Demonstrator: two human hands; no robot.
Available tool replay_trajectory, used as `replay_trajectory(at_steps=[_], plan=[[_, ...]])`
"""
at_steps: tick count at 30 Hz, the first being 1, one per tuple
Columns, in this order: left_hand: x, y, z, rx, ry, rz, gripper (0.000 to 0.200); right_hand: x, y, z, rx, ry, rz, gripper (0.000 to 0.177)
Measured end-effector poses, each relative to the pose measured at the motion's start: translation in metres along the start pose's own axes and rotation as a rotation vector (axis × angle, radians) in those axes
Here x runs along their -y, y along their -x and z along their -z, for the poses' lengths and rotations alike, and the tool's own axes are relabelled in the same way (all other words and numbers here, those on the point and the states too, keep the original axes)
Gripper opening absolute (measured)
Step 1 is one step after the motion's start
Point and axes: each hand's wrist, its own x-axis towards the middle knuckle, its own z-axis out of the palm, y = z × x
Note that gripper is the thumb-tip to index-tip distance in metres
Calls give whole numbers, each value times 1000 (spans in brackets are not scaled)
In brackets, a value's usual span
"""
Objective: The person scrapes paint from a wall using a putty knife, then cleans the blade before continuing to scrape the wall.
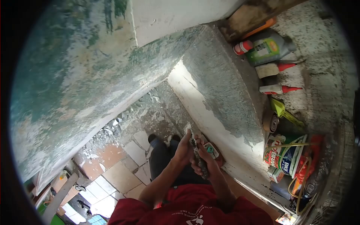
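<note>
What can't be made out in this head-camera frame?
1. Dark narrow tool, head view: the left hand and right hand wrap it, hiding its shape and kind.
2. Small teal-and-white packet by the right hand: partly covered, print too small.
3. Grey plastic jug with green label on the concrete ledge: label text too small.
4. Printed bags at far right: overlapping, blurred by lens edge.

bottles (268, 47) lie on the ledge (221, 75) right of the tool (199, 159), rubble (108, 131) left.

Fisheye warp, dark vignette corners; patchy sunlight, soft focus.
</note>
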Motion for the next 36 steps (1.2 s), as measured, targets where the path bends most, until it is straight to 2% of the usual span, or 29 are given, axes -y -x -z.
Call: replay_trajectory(at_steps=[2, 5, 8, 11, 14, 17, 20, 23, 24, 27, 29, 31, 32, 34, 36], plan=[[4, -24, 18, -117, -91, -32, 40, -3, -9, 13, -74, 29, -32, 51], [17, -56, 56, -65, -120, -2, 38, -11, -28, 33, -218, 195, -10, 53], [27, -78, 67, -78, -54, 88, 37, -11, -43, 58, -310, 65, 17, 50], [49, -109, 92, 75, 84, 133, 35, 4, -53, 71, -423, 280, 75, 49], [58, -139, 90, -108, 36, 260, 51, 17, -72, 115, -474, 527, 90, 49], [59, -177, 81, -151, -152, 138, 52, 33, -97, 147, -508, 701, 145, 50], [69, -217, 97, -184, -89, 183, 48, 50, -113, 165, -519, 389, 132, 47], [76, -234, 106, -3, 200, 255, 39, 59, -113, 184, -395, 175, 191, 51], [80, -237, 108, 27, 267, 246, 33, 64, -110, 183, -291, 252, 205, 60], [97, -250, 112, 121, 523, 193, 21, 64, -101, 160, -324, 712, 318, 67], [108, -259, 114, 195, 782, 125, 17, 62, -93, 183, -326, 1362, 534, 68], [113, -263, 112, 196, 970, 141, 15, 67, -88, 170, -396, 2045, 679, 58], [114, -264, 111, 198, 1061, 147, 15, 71, -90, 173, -353, 2079, 803, 48], [119, -266, 107, 200, 1059, 98, 15, 81, -100, 182, -265, 2129, 1054, 31], [124, -270, 103, 251, 1148, 67, 16, 84, -122, 186, 32, 1788, 1091, 22]])
